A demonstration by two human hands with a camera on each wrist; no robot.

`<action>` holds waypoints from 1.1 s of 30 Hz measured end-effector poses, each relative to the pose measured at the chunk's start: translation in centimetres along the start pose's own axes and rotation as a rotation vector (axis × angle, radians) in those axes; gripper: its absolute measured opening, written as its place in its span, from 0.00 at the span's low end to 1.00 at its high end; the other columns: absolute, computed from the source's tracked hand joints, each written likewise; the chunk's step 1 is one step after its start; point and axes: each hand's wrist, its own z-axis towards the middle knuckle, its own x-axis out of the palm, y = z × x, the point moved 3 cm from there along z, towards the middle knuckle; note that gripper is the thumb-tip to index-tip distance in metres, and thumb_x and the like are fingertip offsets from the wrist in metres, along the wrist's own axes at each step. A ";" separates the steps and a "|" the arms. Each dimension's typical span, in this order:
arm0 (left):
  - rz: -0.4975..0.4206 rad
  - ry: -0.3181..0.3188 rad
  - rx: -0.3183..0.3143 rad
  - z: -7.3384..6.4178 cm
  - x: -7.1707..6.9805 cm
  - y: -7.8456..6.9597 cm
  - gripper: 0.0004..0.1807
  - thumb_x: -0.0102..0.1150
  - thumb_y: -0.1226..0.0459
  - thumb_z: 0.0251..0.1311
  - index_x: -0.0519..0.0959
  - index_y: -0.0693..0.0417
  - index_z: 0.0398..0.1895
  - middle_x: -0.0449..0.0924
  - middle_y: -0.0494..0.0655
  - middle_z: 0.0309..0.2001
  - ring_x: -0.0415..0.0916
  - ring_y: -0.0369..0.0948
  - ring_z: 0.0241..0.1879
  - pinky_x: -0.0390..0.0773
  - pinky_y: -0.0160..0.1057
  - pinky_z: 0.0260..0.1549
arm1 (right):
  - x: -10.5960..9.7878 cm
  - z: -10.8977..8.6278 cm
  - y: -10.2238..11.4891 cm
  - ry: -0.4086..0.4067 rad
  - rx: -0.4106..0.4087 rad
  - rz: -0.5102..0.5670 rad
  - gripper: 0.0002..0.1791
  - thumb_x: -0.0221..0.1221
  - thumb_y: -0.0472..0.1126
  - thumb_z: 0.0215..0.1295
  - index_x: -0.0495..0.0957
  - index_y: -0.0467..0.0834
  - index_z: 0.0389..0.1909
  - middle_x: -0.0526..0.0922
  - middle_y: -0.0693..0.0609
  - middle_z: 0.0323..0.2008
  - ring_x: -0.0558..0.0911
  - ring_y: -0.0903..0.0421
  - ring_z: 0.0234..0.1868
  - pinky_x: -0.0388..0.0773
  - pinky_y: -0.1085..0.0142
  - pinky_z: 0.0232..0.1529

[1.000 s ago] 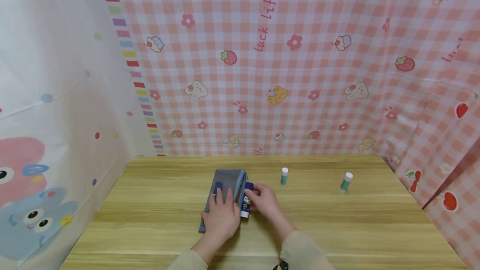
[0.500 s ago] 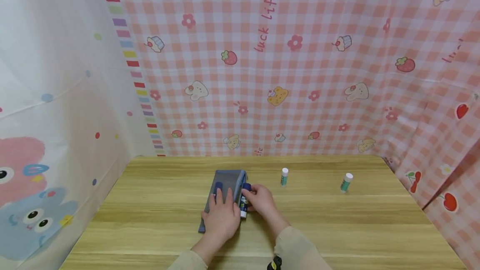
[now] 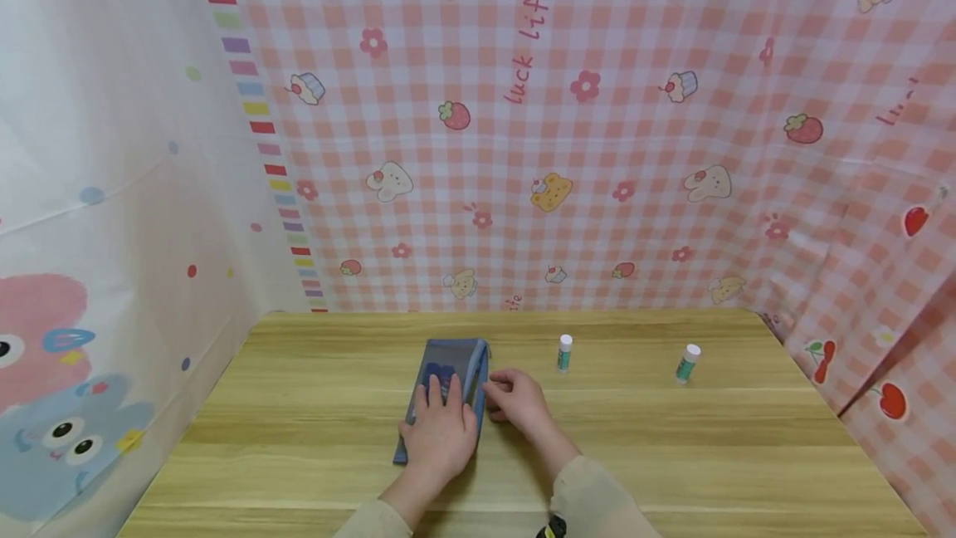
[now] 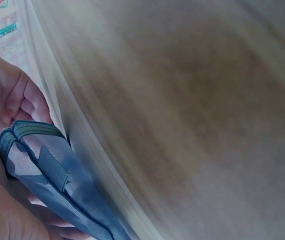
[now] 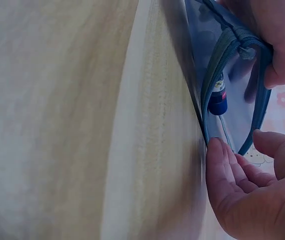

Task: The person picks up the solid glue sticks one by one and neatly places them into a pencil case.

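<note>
Two hands are set apart at a pouch (image 3: pixel 457 350) on the wooden table (image 3: pixel 747 455), clock directions being read as seen from the head camera. The left hand (image 3: pixel 441 437) is laid palm down over the pouch, its fingers spread and pointed towards twelve o'clock, with its forearm brought in from about seven. The right hand (image 3: pixel 520 403) is held just beside the pouch at three o'clock, its forearm brought in from about five. Its fingers are loosely bent, and in the right wrist view a gap is seen between thumb and fingertips, which are held at the lower end of the mouth; whether the edge is touched cannot be told.

The pouch is made of grey see-through mesh and is edged in blue. It is placed a little towards nine o'clock from the table's middle. Its long axis is run roughly from seven to one o'clock, and its gaping mouth is turned towards three. Through the mouth a glue stick (image 5: pixel 218 95) with a dark blue cap is seen inside; dark blue is also shown through the mesh beyond the left fingertips.

Two white-capped green sticks are stood upright: the nearer one (image 3: pixel 564 354) between one and two o'clock from the right hand, the farther one (image 3: pixel 687 364) between two and three.
</note>
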 end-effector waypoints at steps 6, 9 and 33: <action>-0.009 0.000 0.000 -0.1 0.0 0.0 0.29 0.41 0.53 0.71 0.68 0.56 0.71 0.61 0.66 0.71 0.55 0.66 0.69 0.61 0.80 0.47 | -0.6 -0.7 -0.4 -0.005 -0.031 0.045 0.20 0.59 0.34 0.68 0.73 0.25 0.55 0.83 0.41 0.38 0.85 0.48 0.37 0.84 0.59 0.35; -0.010 0.005 -0.001 -0.1 0.1 0.1 0.29 0.41 0.53 0.71 0.68 0.56 0.71 0.61 0.65 0.71 0.55 0.65 0.69 0.61 0.80 0.47 | -1.0 -1.0 -0.6 -0.018 -0.046 0.057 0.20 0.59 0.34 0.68 0.73 0.24 0.55 0.83 0.41 0.38 0.85 0.48 0.36 0.84 0.58 0.35; -0.015 0.010 0.006 -0.1 0.1 0.1 0.30 0.40 0.53 0.71 0.67 0.56 0.72 0.60 0.66 0.71 0.54 0.66 0.70 0.59 0.81 0.48 | -6.6 -2.6 -1.2 -0.191 -0.041 0.129 0.18 0.59 0.30 0.67 0.74 0.25 0.55 0.83 0.42 0.37 0.85 0.47 0.37 0.84 0.57 0.35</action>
